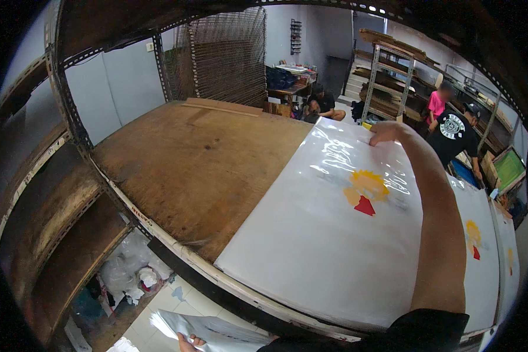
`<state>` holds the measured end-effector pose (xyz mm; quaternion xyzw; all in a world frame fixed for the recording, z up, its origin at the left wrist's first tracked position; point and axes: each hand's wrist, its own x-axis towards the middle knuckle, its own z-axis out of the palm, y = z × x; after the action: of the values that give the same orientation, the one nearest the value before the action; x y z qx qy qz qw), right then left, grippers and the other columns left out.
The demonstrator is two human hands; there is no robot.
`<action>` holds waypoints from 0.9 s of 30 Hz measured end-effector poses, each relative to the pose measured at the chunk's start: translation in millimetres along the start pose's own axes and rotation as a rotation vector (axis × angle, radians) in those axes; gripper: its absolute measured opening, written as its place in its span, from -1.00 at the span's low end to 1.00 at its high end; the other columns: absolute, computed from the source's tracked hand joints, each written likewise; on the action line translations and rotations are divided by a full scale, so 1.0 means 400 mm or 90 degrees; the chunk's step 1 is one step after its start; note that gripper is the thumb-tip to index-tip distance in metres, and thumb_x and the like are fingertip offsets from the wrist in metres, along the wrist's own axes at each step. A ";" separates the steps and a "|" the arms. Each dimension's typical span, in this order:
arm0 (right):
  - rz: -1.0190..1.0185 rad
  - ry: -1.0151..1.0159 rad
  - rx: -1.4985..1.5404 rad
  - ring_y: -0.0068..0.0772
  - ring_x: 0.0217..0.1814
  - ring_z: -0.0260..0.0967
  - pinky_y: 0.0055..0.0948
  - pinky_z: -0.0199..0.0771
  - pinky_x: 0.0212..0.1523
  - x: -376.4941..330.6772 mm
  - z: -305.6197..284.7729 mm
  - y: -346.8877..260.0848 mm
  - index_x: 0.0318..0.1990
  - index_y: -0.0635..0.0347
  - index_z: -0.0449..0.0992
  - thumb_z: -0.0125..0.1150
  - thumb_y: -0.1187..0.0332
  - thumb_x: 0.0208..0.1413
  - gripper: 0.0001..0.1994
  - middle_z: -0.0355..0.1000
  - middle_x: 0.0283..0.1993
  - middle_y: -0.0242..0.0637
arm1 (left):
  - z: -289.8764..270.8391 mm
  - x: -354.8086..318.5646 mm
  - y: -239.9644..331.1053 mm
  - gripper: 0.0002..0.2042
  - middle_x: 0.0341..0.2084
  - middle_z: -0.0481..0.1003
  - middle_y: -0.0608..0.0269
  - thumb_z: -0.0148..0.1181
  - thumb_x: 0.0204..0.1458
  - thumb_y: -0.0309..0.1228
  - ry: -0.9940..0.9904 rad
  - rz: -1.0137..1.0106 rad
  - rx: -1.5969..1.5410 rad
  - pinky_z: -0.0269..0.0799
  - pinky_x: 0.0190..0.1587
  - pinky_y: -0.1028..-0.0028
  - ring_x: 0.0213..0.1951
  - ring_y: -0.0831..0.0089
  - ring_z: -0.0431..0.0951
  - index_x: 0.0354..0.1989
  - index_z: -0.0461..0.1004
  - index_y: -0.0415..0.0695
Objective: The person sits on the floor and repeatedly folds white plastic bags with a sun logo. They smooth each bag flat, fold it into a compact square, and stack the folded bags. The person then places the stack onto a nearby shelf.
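Observation:
A glossy white plastic sheet point(311, 246) lies across the wooden table, printed with a yellow-orange and red figure. My right hand point(388, 134) reaches over it to its far edge, fingers bent down and closed on the plastic near the far right corner. The forearm covers part of the sheet's right side. Low in the picture, my left hand point(189, 342) grips a folded, shiny plastic sheet point(217, 330) by its edge, off the table's near side. Further right lie more printed sheets point(474, 264) with the same figure.
The brown wooden tabletop point(199, 158) has a raised pale near edge. Metal rack posts point(64, 88) and shelves stand at the left. Plastic scraps point(129, 264) lie below. A wire rack point(229, 56) stands behind. Beyond the table, one person point(322, 105) sits low; others point(454, 132) stand right.

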<state>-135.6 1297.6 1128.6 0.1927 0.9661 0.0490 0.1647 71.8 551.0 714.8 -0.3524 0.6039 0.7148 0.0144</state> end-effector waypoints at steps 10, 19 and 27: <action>-0.033 0.091 -0.048 -0.03 0.06 0.49 -0.16 0.48 0.03 -0.009 -0.016 -0.004 0.00 0.32 0.53 0.51 0.06 -0.30 -0.32 0.53 -0.02 0.05 | 0.008 0.049 -0.107 -0.50 -0.30 0.40 0.21 -0.09 0.29 -0.01 0.017 -0.100 -0.130 0.36 -0.31 0.28 -0.41 0.44 0.34 0.18 0.28 -0.17; -0.049 0.251 -0.198 0.02 -0.03 0.56 -0.15 0.59 -0.07 -0.028 0.043 -0.074 -0.08 0.26 0.58 0.39 0.30 -0.11 -0.60 0.56 -0.08 0.01 | -0.032 0.064 -0.134 -0.52 -0.34 0.34 0.24 -0.04 0.26 -0.06 0.064 -0.128 -0.205 0.31 -0.53 0.27 -0.53 0.45 0.28 0.22 0.22 -0.09; -0.126 0.248 -0.016 -0.11 0.21 0.42 -0.07 0.41 0.20 -0.111 0.052 -0.081 0.15 0.09 0.45 0.40 0.26 -0.07 -0.44 0.43 0.13 0.06 | -0.058 0.122 -0.170 -0.52 -0.38 0.28 0.27 0.01 0.22 -0.10 0.110 -0.181 -0.286 0.26 -0.72 0.26 -0.63 0.46 0.23 0.25 0.16 -0.02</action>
<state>-101.3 1251.1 1117.2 0.0814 0.9932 0.0807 -0.0184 76.7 529.2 630.7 -0.4876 0.3740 0.7887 -0.0152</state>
